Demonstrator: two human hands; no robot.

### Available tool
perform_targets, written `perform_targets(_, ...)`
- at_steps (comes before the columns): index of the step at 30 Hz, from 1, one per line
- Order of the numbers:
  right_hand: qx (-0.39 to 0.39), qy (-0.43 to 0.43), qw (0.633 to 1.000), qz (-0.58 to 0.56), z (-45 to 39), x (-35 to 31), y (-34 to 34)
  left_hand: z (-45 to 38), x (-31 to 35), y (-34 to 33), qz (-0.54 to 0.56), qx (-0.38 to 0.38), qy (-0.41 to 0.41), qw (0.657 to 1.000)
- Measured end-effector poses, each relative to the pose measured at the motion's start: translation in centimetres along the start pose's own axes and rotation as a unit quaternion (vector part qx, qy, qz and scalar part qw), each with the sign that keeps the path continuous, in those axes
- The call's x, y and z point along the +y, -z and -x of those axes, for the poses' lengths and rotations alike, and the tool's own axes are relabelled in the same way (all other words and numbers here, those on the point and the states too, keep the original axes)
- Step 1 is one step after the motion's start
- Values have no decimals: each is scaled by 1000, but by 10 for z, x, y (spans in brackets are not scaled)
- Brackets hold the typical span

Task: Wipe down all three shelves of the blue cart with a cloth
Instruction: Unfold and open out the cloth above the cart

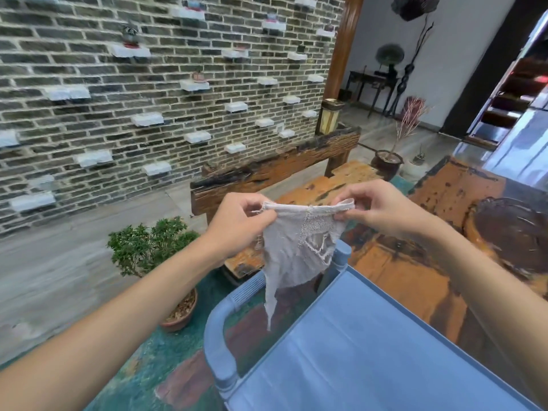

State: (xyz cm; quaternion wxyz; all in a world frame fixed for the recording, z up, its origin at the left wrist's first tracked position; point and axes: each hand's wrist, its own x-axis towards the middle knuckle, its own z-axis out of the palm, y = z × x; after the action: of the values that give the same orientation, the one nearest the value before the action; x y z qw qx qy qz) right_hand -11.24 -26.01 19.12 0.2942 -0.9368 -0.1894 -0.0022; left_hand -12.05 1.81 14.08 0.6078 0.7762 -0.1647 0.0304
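So the person is standing over the pale blue plastic cart (370, 345) with both arms out in front, holding up a thin, frayed, off-white rag of a cloth (299, 247) by its top hem. The left hand (240, 223) pinches one corner, the right hand (382, 212) pinches the other, and the hands are spread apart so the hem is pulled taut between them. The rest of the cloth just hangs, with a ragged strip trailing down toward the cart's rounded blue handle (218, 348). It isn't touching the shelf at all, it's up in the air above the far end of the cart.

As far as I can tell, the wiping isn't under way here. Looks like they're just opening the cloth out. Only the flat top shelf is in view, and I can't say whether it's been wiped. The two lower shelves are hidden underneath, so no clue on those. I'd guess all three are still to do.

There's a small leafy bush in a terracotta pot (166, 262) just left of the cart.
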Motion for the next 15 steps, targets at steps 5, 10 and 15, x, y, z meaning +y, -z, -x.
perform_targets(5,72,-45,994,-67,-62,17,-43,-47,-51,25,38,73,69,994)
perform_targets(10,82,-78,993,-43,-147,30,-114,-82,-135,57,80,110,208,969)
perform_targets(15,-44,-155,987,19,-208,56,-220,-70,-246,66,77,89,358,926)
